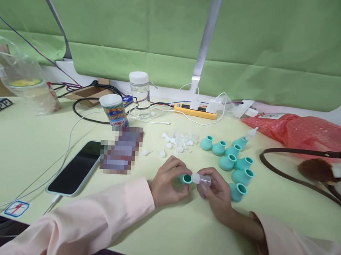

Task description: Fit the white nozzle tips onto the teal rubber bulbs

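Near the front middle of the table, my left hand [167, 182] is closed around a teal rubber bulb [187, 179], its round opening turned to the right. Beside it, my right hand [218, 194] pinches a small clear plastic tube [204, 180] with a whitish end facing the bulb; whether the two parts touch I cannot tell. Several more teal bulbs [227, 162] stand in a group to the right. One bulb [240, 142] at the back of that group has a clear pointed nozzle [251, 133] in its mouth. Behind my hands lies a scatter of small white and clear plastic pieces [181, 141].
To the left are a phone [75, 170] on a cable, a blurred-out packet [123, 149], a printed paper tub [114, 109] and a water bottle [140, 95]. A yellow power strip [195, 111] lies at the back. On the right are a red plastic bag [298, 130] and a brown strap [293, 179].
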`<state>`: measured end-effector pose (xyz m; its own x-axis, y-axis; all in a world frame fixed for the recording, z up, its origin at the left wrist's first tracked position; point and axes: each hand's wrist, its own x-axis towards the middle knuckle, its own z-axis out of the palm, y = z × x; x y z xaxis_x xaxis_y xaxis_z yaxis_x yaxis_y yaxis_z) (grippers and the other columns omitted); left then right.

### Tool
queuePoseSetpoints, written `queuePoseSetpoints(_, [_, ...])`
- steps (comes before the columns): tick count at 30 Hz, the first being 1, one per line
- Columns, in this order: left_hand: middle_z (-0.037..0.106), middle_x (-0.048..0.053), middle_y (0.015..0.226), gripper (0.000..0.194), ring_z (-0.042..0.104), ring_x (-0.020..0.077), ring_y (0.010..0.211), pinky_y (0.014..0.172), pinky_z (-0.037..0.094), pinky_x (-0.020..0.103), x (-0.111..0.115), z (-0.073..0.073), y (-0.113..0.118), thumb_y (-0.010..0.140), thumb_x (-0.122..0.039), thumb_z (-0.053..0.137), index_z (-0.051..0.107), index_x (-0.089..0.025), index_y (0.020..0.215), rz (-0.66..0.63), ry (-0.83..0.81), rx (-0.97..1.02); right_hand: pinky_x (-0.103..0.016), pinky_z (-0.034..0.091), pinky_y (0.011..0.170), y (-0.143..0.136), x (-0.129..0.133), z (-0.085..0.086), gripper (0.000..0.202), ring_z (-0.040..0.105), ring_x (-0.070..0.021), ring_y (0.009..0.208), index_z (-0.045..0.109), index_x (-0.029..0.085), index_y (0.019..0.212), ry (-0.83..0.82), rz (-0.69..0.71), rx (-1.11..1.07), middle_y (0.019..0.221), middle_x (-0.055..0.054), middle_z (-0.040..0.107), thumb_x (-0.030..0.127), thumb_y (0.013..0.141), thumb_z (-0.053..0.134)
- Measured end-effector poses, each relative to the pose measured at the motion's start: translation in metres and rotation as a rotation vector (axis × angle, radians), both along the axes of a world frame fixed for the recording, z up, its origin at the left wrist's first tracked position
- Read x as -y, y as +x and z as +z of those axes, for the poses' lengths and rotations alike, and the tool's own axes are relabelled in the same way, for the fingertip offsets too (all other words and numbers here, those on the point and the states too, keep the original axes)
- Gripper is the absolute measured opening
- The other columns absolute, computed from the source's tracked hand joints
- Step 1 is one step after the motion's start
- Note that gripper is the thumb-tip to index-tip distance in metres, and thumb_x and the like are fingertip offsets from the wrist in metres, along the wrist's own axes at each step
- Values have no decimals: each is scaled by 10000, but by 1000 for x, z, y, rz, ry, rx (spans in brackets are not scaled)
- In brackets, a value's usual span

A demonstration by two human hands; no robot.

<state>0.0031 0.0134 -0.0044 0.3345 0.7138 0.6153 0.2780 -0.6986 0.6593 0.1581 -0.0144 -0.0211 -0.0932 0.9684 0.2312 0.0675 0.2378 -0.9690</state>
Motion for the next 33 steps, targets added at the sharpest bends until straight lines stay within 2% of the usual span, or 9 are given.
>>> queuePoseSetpoints(6, [484, 42, 797, 295, 482, 178, 768, 645, 437, 300, 5, 0, 0, 555, -54, 516, 578, -188, 811, -14, -89, 5, -216, 303, 410, -4, -3, 12, 102, 370, -97, 469, 485, 206, 684, -5, -128, 101, 550, 28, 441, 244, 639, 568])
queuePoseSetpoints(10, [506, 72, 949, 337, 514, 170, 849, 742, 446, 297, 5, 1, 0, 642, -64, 482, 559, -174, 951, -156, -189, -72, -217, 318, 416, -3, -1, 11, 63, 404, -105, 490, 492, 210, 721, 54, -118, 54, 580, 19, 464, 237, 679, 530])
queuePoseSetpoints(12, [517, 81, 992, 370, 504, 177, 908, 786, 436, 304, 7, 0, 0, 671, -67, 462, 535, -172, 1018, -176, -194, -112, -221, 334, 426, -3, 1, 9, 77, 420, -110, 509, 489, 215, 754, 78, -99, 43, 607, 14, 477, 238, 693, 530])
queuePoseSetpoints(14, [538, 81, 970, 388, 497, 182, 909, 781, 437, 311, 8, -1, 0, 671, -63, 453, 528, -163, 1039, -157, -175, -135, -223, 339, 429, -3, 1, 7, 93, 413, -110, 505, 484, 217, 760, 67, -87, 63, 600, 17, 471, 239, 693, 544])
queuePoseSetpoints(18, [576, 69, 817, 362, 503, 185, 773, 684, 451, 319, 6, -3, 2, 622, -88, 501, 582, -141, 971, -54, -100, -118, -217, 335, 429, -3, 0, 6, 94, 409, -108, 507, 473, 215, 755, 17, -87, 83, 586, 24, 455, 255, 710, 545])
queuePoseSetpoints(23, [572, 34, 657, 249, 517, 160, 653, 590, 445, 273, 5, 0, 3, 630, -199, 608, 646, -180, 875, 11, -183, -106, -226, 386, 484, 1, -1, 10, 129, 472, -120, 569, 490, 203, 796, -28, 59, 46, 651, 6, 502, 292, 726, 554])
queuePoseSetpoints(26, [598, 38, 691, 286, 547, 159, 668, 618, 450, 272, 8, 3, 3, 631, -309, 658, 652, -177, 885, -42, -292, -113, -236, 413, 494, 5, 0, 10, 150, 497, -122, 575, 492, 202, 816, -80, 139, -63, 686, 1, 520, 313, 735, 552])
queuePoseSetpoints(30, [654, 43, 725, 208, 593, 141, 647, 599, 467, 233, 10, 4, 1, 696, -273, 609, 649, -132, 843, -191, -460, -25, -245, 414, 489, 6, 1, 8, 136, 512, -117, 550, 483, 200, 824, -146, 240, -150, 673, 5, 538, 305, 757, 537])
queuePoseSetpoints(33, [666, 49, 707, 167, 607, 136, 623, 583, 472, 220, 10, 4, 0, 719, -233, 574, 649, -114, 808, -214, -426, 0, -217, 360, 423, 4, 1, 8, 123, 468, -89, 465, 480, 196, 828, -176, 272, -175, 595, 30, 510, 291, 768, 530])
